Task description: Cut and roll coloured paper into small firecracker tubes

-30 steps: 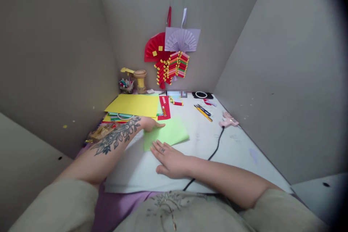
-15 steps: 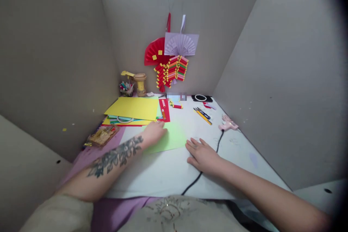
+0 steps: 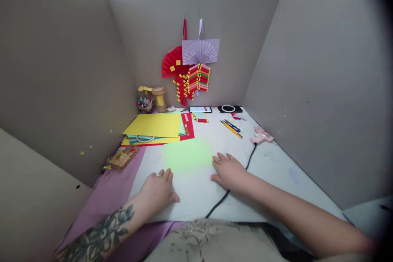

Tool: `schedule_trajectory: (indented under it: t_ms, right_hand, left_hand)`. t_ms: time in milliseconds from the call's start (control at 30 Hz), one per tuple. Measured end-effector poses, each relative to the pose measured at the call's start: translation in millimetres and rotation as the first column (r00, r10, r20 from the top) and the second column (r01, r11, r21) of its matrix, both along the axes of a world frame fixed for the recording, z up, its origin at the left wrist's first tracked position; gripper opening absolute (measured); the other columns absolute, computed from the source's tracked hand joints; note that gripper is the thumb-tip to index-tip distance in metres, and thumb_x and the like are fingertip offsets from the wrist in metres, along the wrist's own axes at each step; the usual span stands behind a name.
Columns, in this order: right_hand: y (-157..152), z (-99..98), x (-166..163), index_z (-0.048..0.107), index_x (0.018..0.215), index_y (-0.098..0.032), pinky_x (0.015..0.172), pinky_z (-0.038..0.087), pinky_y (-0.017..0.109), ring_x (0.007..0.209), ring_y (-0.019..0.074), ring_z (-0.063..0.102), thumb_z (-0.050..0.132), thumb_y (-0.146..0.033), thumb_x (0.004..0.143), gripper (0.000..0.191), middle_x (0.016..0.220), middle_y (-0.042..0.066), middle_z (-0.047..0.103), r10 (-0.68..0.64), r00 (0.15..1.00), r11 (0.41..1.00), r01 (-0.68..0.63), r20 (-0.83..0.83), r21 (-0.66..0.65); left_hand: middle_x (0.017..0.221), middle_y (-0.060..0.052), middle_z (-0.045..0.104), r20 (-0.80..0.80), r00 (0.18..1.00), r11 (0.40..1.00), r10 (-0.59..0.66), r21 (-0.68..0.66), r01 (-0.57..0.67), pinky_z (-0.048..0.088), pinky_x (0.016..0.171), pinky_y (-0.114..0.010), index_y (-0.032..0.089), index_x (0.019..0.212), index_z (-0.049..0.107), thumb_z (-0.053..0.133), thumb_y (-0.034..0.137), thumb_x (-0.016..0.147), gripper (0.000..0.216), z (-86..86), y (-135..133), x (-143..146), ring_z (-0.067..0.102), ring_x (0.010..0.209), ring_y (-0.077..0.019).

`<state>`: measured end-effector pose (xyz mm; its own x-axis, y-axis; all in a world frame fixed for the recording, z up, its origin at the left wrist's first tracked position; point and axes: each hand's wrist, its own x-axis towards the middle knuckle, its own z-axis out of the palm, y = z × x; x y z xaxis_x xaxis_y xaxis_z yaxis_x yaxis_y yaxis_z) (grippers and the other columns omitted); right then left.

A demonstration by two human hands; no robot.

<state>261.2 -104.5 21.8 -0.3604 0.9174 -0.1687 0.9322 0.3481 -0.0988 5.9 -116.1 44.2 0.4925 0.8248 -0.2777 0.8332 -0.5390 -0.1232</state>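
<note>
- Grip empty on both sides: left hand [image 3: 159, 190] palm down, fingers loosely extended; right hand [image 3: 229, 172] flat, fingers out. Neither has hold of anything.
- Pale green sheet [image 3: 188, 155] lies flat left of the tabletop's [image 3: 190, 200] middle. Left fingertips at its near-left corner, contact unclear; right fingertips at its right edge.
- Black cord [image 3: 220, 203] runs beneath the right wrist, between pink glue gun [image 3: 260, 135] by the right edge and the near edge.
- Yellow sheet [image 3: 155, 125] tops a paper stack toward the far-left corner.
- Phone [image 3: 200, 109] at the far edge, below hanging lilac fan [image 3: 201, 52].
</note>
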Motion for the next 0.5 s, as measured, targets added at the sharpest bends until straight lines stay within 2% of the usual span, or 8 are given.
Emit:
schedule_trajectory:
  t_ms: [67,167,233,333,500]
  right_hand:
    - [3,1.5,-23,0.051,0.127,-0.007,0.106,0.020,0.054,0.134,0.0358,0.023,0.050,-0.042,0.081,0.057,0.140,0.020,0.036,0.039,0.998,0.999,-0.039,-0.046,0.006]
    - [2,-7.6,-65,0.033,0.139,-0.010,0.108,0.021,0.049,0.137,0.0294,0.018,0.041,-0.043,0.085,0.064,0.147,0.014,0.026,0.300,0.932,0.953,-0.301,-0.202,0.024]
    - [0,-17.1,-85,0.030,0.141,-0.011,0.107,0.024,0.049,0.136,0.0286,0.019,0.035,-0.044,0.088,0.062,0.147,0.012,0.027,0.371,0.894,0.925,-0.380,-0.252,0.015]
    - [-2,-27.6,-85,0.033,0.139,-0.018,0.105,0.025,0.052,0.135,0.0286,0.023,0.034,-0.040,0.088,0.056,0.146,0.009,0.030,0.330,0.909,0.943,-0.330,-0.256,0.044]
    - [-3,-28.4,-28,0.040,0.135,-0.024,0.101,0.028,0.056,0.133,0.0304,0.028,0.035,-0.033,0.088,0.048,0.144,0.005,0.035,0.143,0.971,0.990,-0.143,-0.191,0.014]
  left_hand:
    - [0.124,-0.020,0.055,-0.016,1.000,1.000,-0.002,0.004,0.002,0.045,0.086,-0.041,0.010,0.115,0.058,0.052,0.050,0.081,0.053,2.7,-1,4,0.052,0.112,-0.0321]
    - [0.124,-0.020,0.055,-0.028,1.000,1.000,-0.011,0.010,0.011,0.044,0.088,-0.042,0.009,0.117,0.057,0.050,0.044,0.083,0.049,0.0,1,5,0.053,0.111,-0.0314]
    - [0.126,-0.019,0.054,-0.015,0.999,0.999,-0.038,0.023,0.038,0.045,0.088,-0.043,0.010,0.120,0.055,0.047,0.040,0.085,0.047,-4.8,3,-1,0.052,0.113,-0.0307]
    - [0.128,-0.016,0.052,0.003,0.999,0.998,-0.042,0.038,0.042,0.045,0.087,-0.044,0.015,0.121,0.055,0.045,0.037,0.086,0.043,-11.6,4,-13,0.050,0.116,-0.0293]
    - [0.128,-0.018,0.053,0.001,1.000,0.999,-0.003,0.040,0.003,0.045,0.087,-0.044,0.013,0.118,0.057,0.044,0.039,0.087,0.042,-14.4,0,-16,0.049,0.116,-0.0304]
